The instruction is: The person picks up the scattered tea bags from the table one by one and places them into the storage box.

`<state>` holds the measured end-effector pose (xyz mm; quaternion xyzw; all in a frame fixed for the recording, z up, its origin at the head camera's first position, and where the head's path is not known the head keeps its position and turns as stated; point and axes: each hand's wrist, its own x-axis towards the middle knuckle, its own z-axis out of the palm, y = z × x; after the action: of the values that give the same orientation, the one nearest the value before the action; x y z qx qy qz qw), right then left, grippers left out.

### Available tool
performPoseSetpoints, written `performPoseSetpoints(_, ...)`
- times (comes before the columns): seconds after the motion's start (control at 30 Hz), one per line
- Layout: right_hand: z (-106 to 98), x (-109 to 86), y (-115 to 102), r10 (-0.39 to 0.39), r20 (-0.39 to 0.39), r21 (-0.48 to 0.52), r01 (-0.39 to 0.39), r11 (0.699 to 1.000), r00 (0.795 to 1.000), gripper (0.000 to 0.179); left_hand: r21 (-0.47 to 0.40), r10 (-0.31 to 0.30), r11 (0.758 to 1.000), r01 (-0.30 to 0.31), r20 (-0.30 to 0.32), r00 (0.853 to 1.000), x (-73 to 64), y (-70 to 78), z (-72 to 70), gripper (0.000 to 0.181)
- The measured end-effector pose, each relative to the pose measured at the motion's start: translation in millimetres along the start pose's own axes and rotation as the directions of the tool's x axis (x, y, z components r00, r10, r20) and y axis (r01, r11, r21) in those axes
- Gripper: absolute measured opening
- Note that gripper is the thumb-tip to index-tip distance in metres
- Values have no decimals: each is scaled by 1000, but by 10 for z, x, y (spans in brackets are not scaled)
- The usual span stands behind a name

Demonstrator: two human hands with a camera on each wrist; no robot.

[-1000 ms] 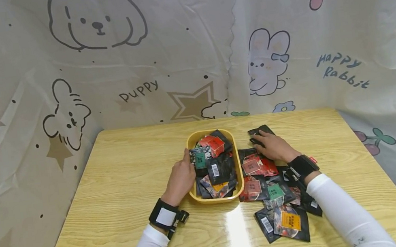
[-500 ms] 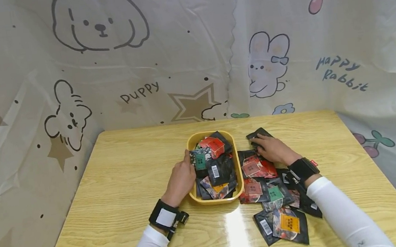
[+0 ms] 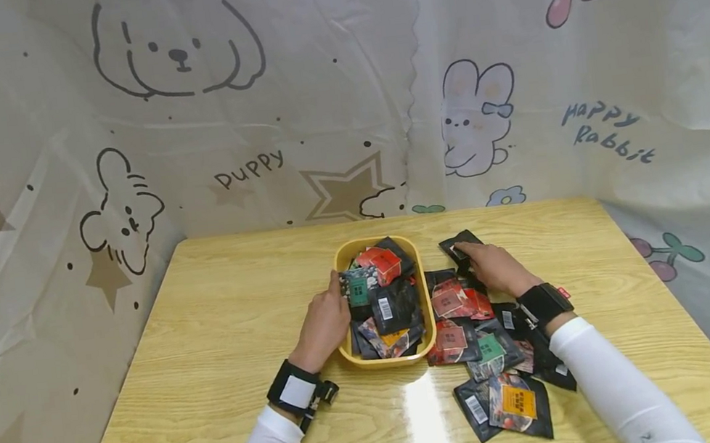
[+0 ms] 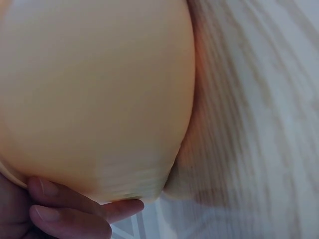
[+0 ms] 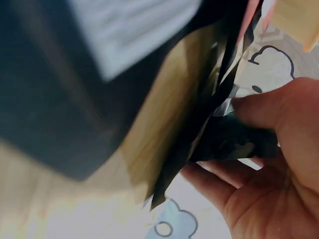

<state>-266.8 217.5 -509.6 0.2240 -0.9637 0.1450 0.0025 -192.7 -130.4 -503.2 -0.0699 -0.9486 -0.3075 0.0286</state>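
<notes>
The person's left grip [image 3: 320, 328] is curled against the left wall of the yellow basket [image 3: 389, 361], which stands toward the far side of the wooden desk [image 3: 228, 323]. The right grip [image 3: 497, 269] pinches a black packet [image 3: 462, 237] between thumb and fingers, to the right of the basket's far end; whether it touches the desk cannot be told. More packets [image 3: 386, 309] fill the basket. A loose pile [image 3: 450, 303] overlaps along its right side and runs nearer, ending in an orange-labelled packet [image 3: 517, 404] partly over a barcoded one [image 3: 473, 407].
</notes>
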Motion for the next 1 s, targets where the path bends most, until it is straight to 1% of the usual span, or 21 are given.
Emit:
performPoseSetpoints(0.07,-51,-1,9,-4,-27,13,4,1000,1000,41,-1,-8,1000,8,1,1000,-2,-17,1,56)
performPoseSetpoints(0.13,-132,12,-10,-28,-92,23,31,999,995,39,-6,-21,1000,21,5,1000,-9,-33,1,56)
performPoseSetpoints(0.2,-254,36,-58,-50,-139,47,57,997,989,39,-9,-31,999,31,4,1000,-17,-47,-1,56)
performPoseSetpoints(0.3,-463,79,-198,-70,-205,101,92,991,976,39,-15,-40,999,40,-1,999,-25,-71,-3,56)
performPoseSetpoints(0.37,-596,102,-335,-90,-228,139,124,982,969,40,-12,-36,999,36,-5,999,-26,-88,-2,56)
performPoseSetpoints(0.43,-689,123,-498,-143,-273,140,187,972,951,39,-10,-30,1000,30,-9,1000,-26,-102,1,56)
performPoseSetpoints(0.53,-782,165,-784,-250,-335,123,305,944,908,37,-5,-15,1000,15,-16,1000,-25,-105,4,56)
performPoseSetpoints(0.63,-811,221,-1043,-338,-379,109,405,908,861,36,-6,1,1000,-1,-30,1000,-19,-94,4,56)
performPoseSetpoints(0.7,-795,265,-1178,-374,-389,102,442,891,842,37,-3,12,1000,-13,-43,999,-14,-83,3,55)
performPoseSetpoints(0.8,-738,324,-1331,-406,-379,93,470,878,832,39,-8,16,1000,-16,-40,999,-10,-61,1,55)
performPoseSetpoints(0.87,-689,346,-1412,-425,-363,75,480,874,829,41,-12,19,1000,-19,-34,999,-9,-44,-4,55)
performPoseSetpoints(1.0,-583,343,-1533,-483,-325,27,519,854,813,45,-14,21,1000,-22,-27,999,0,-19,-14,56)
